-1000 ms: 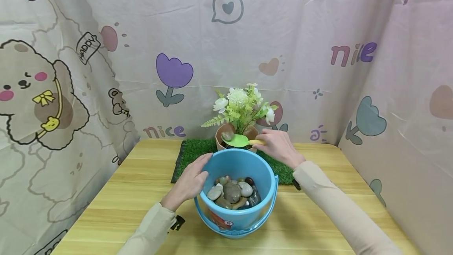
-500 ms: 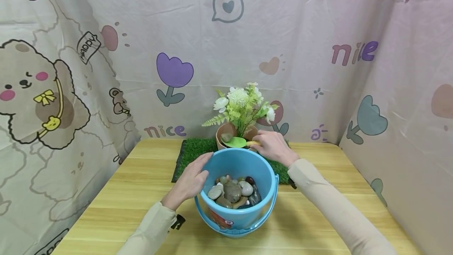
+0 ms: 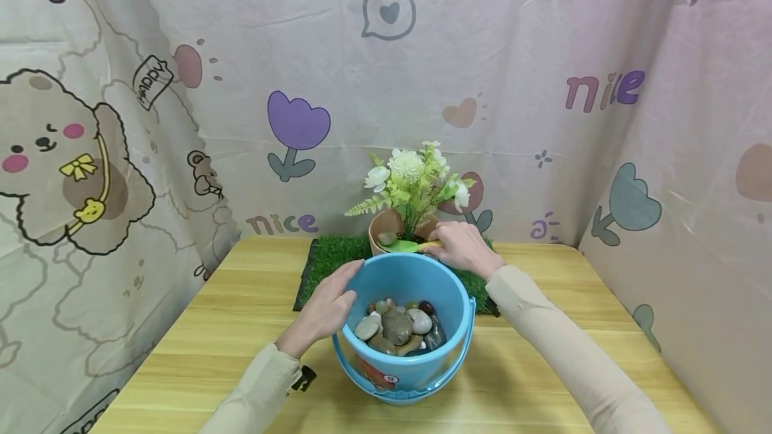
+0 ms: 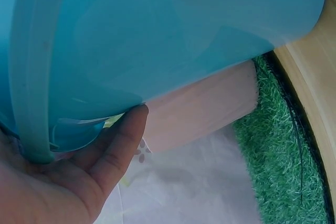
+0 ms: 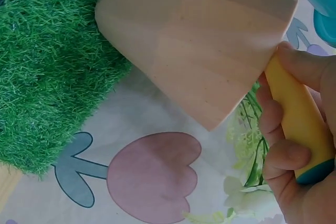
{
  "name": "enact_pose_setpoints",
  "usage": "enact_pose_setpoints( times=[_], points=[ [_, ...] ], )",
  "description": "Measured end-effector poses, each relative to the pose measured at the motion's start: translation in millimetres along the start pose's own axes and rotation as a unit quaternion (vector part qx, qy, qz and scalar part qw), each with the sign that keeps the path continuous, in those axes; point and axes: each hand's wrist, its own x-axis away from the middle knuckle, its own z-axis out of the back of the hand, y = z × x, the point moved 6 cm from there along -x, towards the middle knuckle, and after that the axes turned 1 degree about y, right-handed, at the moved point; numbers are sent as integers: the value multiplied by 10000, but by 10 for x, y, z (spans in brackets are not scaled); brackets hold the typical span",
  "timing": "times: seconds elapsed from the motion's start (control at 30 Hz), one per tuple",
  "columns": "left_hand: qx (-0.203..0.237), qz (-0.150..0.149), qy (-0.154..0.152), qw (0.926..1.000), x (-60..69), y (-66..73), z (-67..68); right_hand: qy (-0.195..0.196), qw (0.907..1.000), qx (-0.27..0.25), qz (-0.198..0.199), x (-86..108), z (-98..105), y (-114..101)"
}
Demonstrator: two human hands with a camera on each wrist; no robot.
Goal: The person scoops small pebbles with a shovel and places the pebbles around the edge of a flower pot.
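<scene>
Lower dips the shovel [image 3: 401,246] than a second ago, right hand [image 3: 461,246] with it, fingers curled round the yellow handle [image 5: 295,103]! One stone [image 3: 387,238] is inside the pot [image 5: 194,40] by the blade tip; whether it's free, can't tell. Left hand [image 3: 324,307], fingers stretched out, rests against the bucket [image 3: 416,273]; plenty of pebbles [image 3: 397,328] remain in there.
</scene>
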Motion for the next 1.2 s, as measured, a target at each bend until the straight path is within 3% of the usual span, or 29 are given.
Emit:
enact_pose_setpoints(
  times=[0.6,1.2],
  points=[
    [2,-11,33,10000,2,-8,4,-435,9961,-619,-463,-36,33,27],
    [17,50,23,10000,2,-24,-9,-156,9943,-956,-451,35,105,8]
  ],
)
